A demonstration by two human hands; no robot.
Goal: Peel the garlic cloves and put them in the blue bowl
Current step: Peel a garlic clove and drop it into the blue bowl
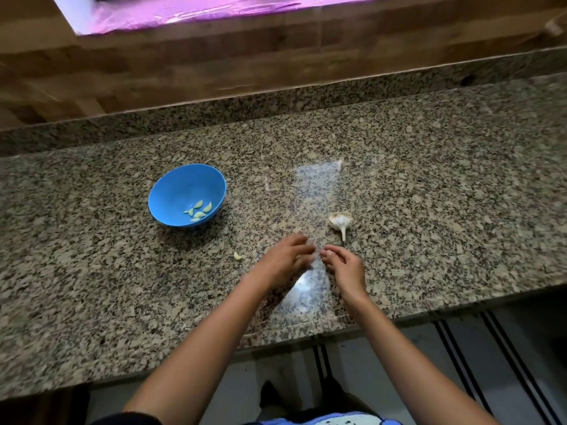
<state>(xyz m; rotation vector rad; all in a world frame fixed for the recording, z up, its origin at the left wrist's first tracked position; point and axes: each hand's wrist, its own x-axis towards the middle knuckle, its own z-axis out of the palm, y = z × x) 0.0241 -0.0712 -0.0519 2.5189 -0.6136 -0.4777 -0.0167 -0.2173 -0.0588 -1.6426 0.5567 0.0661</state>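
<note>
A blue bowl (pixel 171 191) sits on the granite counter at the left and holds several peeled garlic cloves (pixel 198 210). A partly stripped garlic head (pixel 340 220) lies to the right, its stem pointing toward me. One loose clove (pixel 237 256) lies on the counter just left of my hands. My left hand (pixel 287 257) and my right hand (pixel 345 266) meet fingertip to fingertip below the garlic head. The left fingers are blurred by motion. My right hand's fingers curl toward the thumb as if pinching something small, which is hidden.
The granite counter (pixel 429 194) ends in a raised back ledge with a wooden wall behind it. Its front edge runs just under my forearms, with floor tiles below. Bright reflections lie on the stone between my hands and the ledge.
</note>
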